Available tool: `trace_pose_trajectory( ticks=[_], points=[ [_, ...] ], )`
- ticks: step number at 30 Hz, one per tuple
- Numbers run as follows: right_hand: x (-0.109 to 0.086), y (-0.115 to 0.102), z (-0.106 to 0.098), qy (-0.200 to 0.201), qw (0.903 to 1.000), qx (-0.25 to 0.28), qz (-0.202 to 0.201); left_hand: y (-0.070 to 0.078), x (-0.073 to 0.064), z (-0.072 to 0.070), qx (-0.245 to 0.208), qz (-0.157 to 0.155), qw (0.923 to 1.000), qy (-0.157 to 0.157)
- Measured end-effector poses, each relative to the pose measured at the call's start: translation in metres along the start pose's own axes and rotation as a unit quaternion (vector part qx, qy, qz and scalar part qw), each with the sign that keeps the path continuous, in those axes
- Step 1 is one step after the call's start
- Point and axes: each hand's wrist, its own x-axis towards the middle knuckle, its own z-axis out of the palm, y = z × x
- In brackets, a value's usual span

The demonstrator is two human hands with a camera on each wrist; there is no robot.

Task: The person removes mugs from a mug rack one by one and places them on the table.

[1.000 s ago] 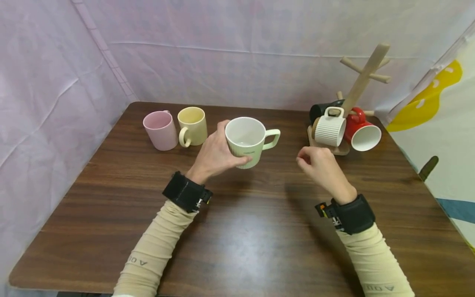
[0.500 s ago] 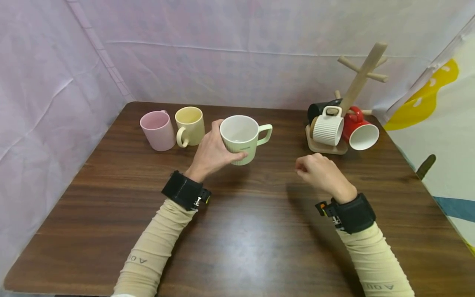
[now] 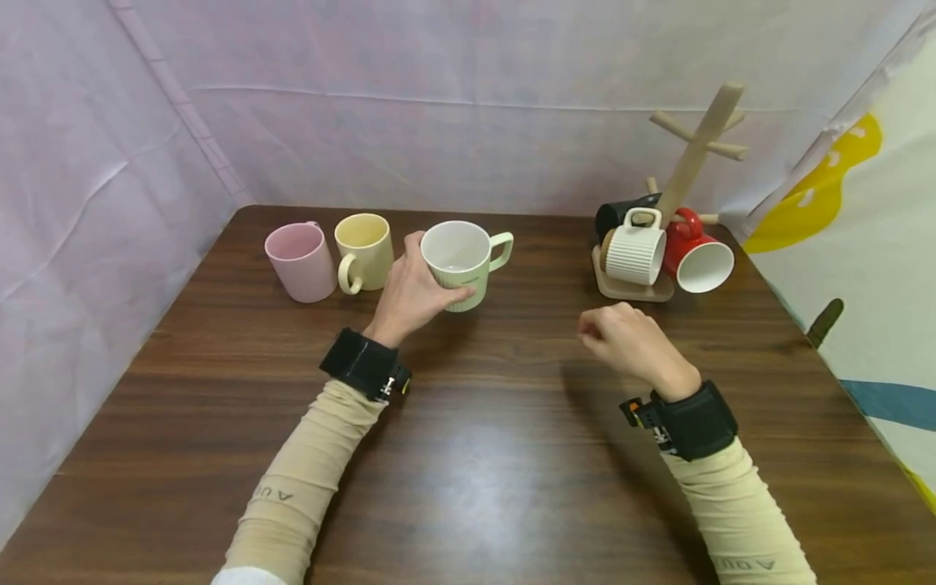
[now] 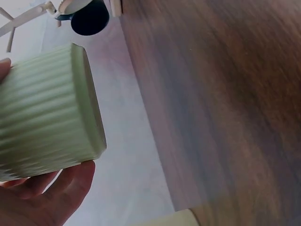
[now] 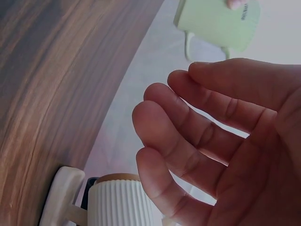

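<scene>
- Pink mug (image 3: 303, 272): it stands upright on its base on the tabletop (image 3: 468, 439), farthest left, so it needs no support. Its handle barely shows behind the rim.
- Yellow mug (image 3: 374, 264): also upright, just beside the pink one, with its handle toward the front left. Whether the two touch is hard to tell.
- Left hand (image 3: 409, 292): of the two hands, this one has the load. It is wrapped partway round the pale green mug (image 3: 462, 258), thumb across the front and fingers behind, a spread that probably steadies the wide body.
- The green mug sits near the middle of the view, just right of the yellow one, and the left wrist view shows its base raised off the tabletop. Its mouth faces up. Because the grip is on the body, the handle sticks out to the right, free of the fingers.
- Right hand (image 3: 632, 337): it hovers in front of the rack with fingers loosely bent, holding nothing; the right wrist view shows the bare palm.
- Wooden rack (image 3: 695, 150): a leaning post with crossing pegs. Black mug (image 3: 614, 218), white ribbed mug (image 3: 634, 253) and red mug (image 3: 695, 253) lie sideways around its lower part, the white and red handles upward, presumably hung by them.
</scene>
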Motion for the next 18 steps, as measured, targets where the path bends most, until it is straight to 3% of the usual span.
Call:
trace_pose_trajectory(
  ticks=[11, 18],
  points=[
    [0.0, -0.001, 0.004, -0.002, 1.0, 0.005, 0.001, -0.017, 0.013, 0.009, -0.016, -0.025, 0.9995, -0.009],
    [0.0, -0.001, 0.002, -0.001, 1.0, 0.001, 0.003, -0.019, 0.019, 0.011, -0.017, -0.032, 0.9993, -0.01]
  ],
)
